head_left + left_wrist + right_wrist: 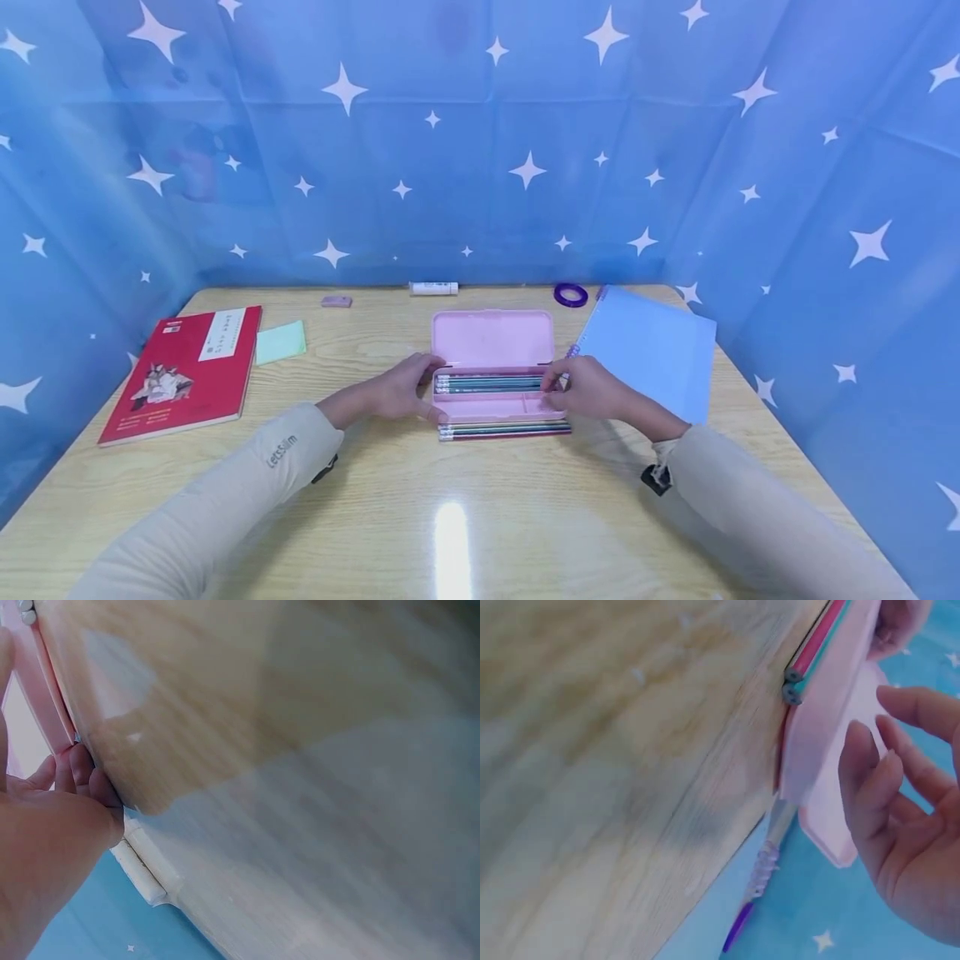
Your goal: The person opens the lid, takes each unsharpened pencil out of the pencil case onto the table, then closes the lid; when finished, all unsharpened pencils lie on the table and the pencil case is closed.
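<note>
A pink pencil case (480, 408) lies with its lid (492, 337) raised at the back. Several dark pencils (491, 383) fill its rear compartment. Along its front side, more pencils (504, 431) lie on the table; two pencil ends (792, 684) show beside the case in the right wrist view. My left hand (397, 387) grips the case's left end, thumb at the front corner and fingers toward the back. Over the right end is my right hand (592, 387), its fingers loosely bent, with nothing between them in the right wrist view.
On the left are a red book (191, 375) and a pale green pad (281, 342). An eraser (336, 302), a white tube (433, 288) and a purple tape roll (571, 295) line the back. A blue spiral notebook (652, 350) lies right of the case. A starry curtain (450, 150) surrounds the table.
</note>
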A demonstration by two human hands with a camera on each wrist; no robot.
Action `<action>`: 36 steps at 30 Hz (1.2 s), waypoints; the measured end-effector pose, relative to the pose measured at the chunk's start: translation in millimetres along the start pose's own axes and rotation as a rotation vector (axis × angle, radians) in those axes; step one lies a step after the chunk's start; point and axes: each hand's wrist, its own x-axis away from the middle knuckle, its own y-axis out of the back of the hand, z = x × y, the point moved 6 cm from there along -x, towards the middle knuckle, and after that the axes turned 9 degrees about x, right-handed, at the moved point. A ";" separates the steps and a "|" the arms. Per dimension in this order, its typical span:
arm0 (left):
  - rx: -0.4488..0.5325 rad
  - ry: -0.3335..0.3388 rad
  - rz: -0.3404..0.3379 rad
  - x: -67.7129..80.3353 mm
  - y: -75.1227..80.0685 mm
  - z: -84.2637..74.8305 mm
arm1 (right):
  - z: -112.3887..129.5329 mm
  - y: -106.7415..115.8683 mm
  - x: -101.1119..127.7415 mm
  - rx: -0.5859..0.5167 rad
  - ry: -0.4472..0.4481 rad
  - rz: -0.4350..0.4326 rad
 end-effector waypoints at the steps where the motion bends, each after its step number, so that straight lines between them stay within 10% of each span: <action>1: -0.001 -0.002 0.000 0.3 0.4 -0.6 | -0.3 -0.3 -4.1 0.006 0.001 -0.004; 18: 0.004 0.009 -0.008 -3.0 1.0 1.8 | -19.1 -5.6 -38.3 0.101 -0.007 -0.010; 36: 0.010 0.006 -0.002 -1.1 0.3 1.6 | -10.3 6.7 -10.2 -0.016 0.064 -0.021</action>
